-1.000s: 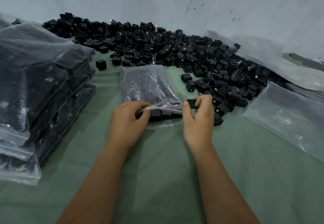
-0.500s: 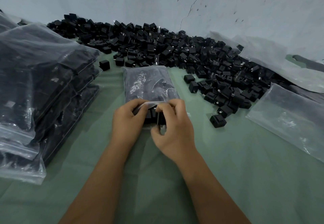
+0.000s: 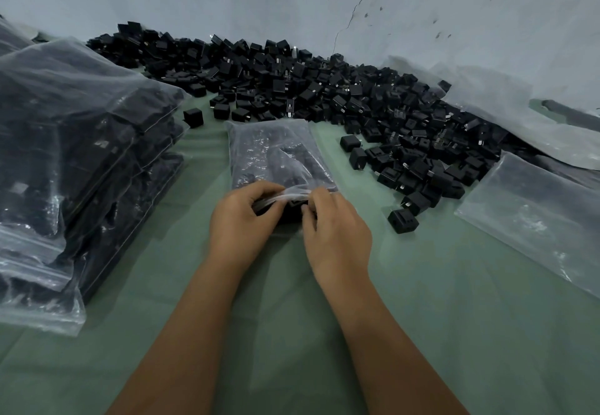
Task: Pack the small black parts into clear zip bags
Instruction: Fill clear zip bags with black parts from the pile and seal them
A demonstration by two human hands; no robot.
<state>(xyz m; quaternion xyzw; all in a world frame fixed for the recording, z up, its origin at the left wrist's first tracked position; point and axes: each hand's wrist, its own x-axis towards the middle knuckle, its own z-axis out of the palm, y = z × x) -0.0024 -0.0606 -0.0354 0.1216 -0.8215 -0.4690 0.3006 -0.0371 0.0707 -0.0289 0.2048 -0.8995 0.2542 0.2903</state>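
Left hand (image 3: 242, 219) and right hand (image 3: 337, 232) each pinch the open mouth of a clear zip bag (image 3: 276, 155) of black parts, lying flat on the green bench (image 3: 454, 317). Beyond the grip lies the loose parts heap (image 3: 324, 90); filled bags (image 3: 81, 155) stack to its left.

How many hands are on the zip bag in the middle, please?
2. The left hand grips the near end of the zip bag from the left; the right hand pinches it from the right.
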